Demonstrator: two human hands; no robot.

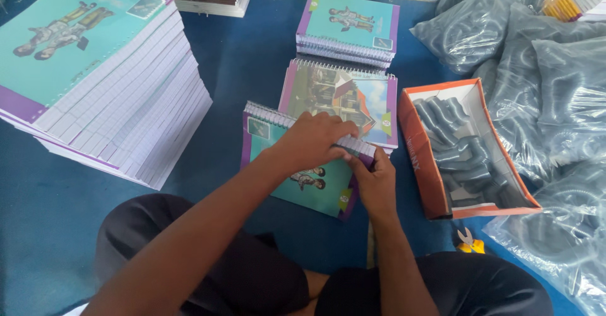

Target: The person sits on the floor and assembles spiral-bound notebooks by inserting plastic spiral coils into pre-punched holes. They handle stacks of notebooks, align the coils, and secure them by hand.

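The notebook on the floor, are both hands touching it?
Touching. The head view shows the left hand pressed flat on the notebook by its wire spiral, and the right hand pinching the same edge, with no gap under either.
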